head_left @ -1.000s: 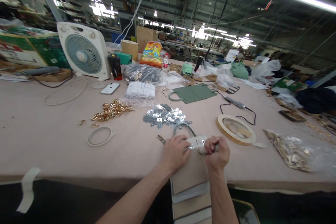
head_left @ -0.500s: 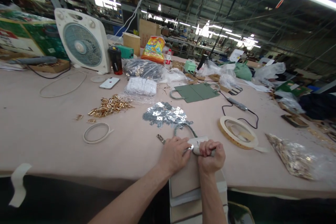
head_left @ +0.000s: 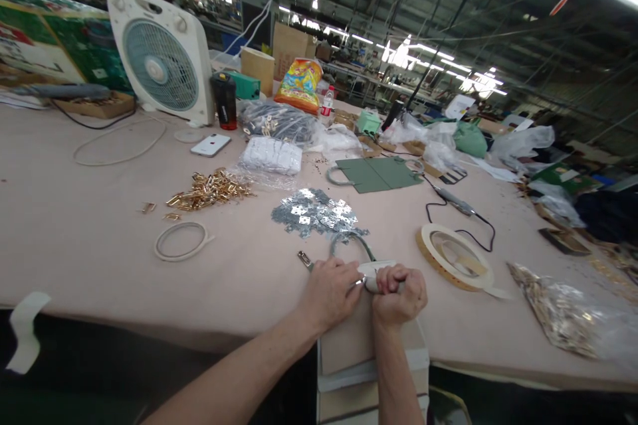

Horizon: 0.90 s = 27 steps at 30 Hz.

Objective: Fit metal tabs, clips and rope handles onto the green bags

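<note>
My left hand (head_left: 333, 291) presses down on a light panel (head_left: 346, 345) at the table's front edge, its fingers closed round a small shiny metal piece (head_left: 359, 281). My right hand (head_left: 400, 293) is a fist round a pale-handled tool (head_left: 373, 285), whose tip meets the metal piece. Beyond the hands a grey-green loop handle (head_left: 351, 237) curves up from the panel. A strap end with a metal fitting (head_left: 305, 259) sticks out left of my left hand. Just behind lies a pile of silver metal plates (head_left: 316, 212).
Gold metal parts (head_left: 209, 191) and a thin tape roll (head_left: 182, 242) lie left. A wide tape roll (head_left: 454, 257) and a bag of metal parts (head_left: 553, 312) lie right. Farther back are a green panel (head_left: 379, 174), a phone (head_left: 211, 145) and a fan (head_left: 162, 60).
The head view has tilted and shifted slightly. Both hands stay at the same spot on the panel, and the tool still meets the metal piece.
</note>
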{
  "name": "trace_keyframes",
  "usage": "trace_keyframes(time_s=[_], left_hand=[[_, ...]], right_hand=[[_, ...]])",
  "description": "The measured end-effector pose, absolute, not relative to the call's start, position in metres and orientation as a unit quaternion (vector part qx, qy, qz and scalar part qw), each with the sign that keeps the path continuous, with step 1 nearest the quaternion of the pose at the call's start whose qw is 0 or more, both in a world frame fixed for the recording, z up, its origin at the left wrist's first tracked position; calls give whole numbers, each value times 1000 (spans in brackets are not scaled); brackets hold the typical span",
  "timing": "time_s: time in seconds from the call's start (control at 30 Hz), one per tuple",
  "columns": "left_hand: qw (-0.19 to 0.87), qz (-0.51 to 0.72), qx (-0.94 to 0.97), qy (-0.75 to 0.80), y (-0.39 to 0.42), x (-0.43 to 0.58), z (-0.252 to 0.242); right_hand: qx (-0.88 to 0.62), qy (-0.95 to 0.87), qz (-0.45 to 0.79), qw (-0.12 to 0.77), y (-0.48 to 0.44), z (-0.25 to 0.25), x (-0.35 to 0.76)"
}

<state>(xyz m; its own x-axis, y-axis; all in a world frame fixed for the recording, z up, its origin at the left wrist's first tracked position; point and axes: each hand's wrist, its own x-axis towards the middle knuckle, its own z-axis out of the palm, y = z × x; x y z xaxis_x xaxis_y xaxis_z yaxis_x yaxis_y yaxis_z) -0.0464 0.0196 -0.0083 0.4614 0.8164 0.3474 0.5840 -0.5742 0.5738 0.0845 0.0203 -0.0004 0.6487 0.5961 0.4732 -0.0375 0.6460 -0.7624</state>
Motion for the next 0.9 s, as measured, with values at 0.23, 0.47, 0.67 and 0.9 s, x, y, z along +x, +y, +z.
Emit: trace_keyframes(time_s=[0.23,0.47,0.67,0.9], left_hand=[[186,305,833,422,20,-45,-10],[180,299,842,412,19,-48,-9],[175,307,837,418,18,-49,-7],[164,308,840,416,15,-51,-3]], right_hand=[[-458,-408,172,771,26,1,82],[-528,-450,129,708,27,-3,77],[-456,-405,201,767,25,5,90],[-445,-403,310,737,51,20,100]])
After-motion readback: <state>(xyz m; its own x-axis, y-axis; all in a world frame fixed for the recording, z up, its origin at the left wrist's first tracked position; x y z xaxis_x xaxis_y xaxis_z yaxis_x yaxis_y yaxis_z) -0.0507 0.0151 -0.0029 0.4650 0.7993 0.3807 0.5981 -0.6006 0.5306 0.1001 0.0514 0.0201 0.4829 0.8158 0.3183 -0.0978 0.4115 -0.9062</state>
